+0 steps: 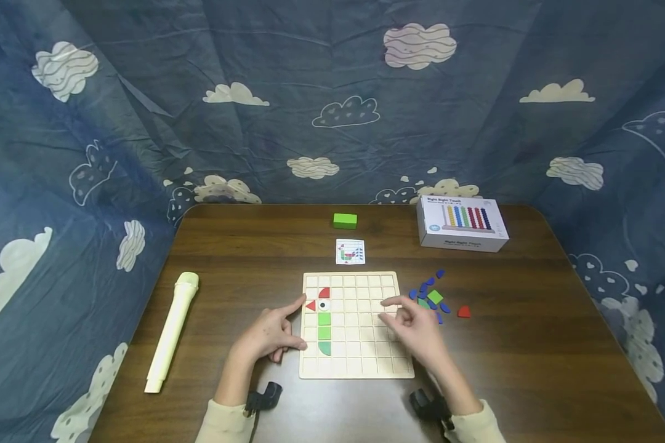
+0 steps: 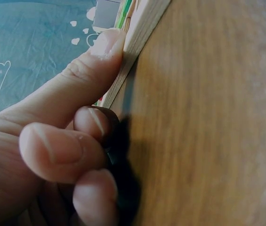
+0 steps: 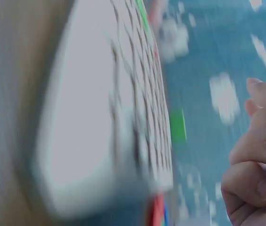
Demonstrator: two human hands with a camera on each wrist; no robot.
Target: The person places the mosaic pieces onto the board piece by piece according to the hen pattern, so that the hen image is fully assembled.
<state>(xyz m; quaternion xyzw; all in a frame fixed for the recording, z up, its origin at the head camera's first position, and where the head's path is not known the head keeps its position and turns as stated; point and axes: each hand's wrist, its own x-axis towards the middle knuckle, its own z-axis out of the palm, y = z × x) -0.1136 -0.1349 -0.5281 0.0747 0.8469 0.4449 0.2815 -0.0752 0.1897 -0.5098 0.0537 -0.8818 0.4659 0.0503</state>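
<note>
A pale wooden grid board lies in front of me. Down its left side run a red quarter-round, a red triangle, a white tile with a black dot, two green squares and a green quarter-round. My left hand touches the board's left edge with thumb and index finger spread, the other fingers bent under. Over the board's right edge is my right hand, thumb and index finger apart with nothing between them. Its remaining fingers are curled.
Right of the board lie several blue pieces, a green square and a red piece. Behind it are a picture card and a green block. A box stands back right; a pale-yellow microphone-shaped stick lies left.
</note>
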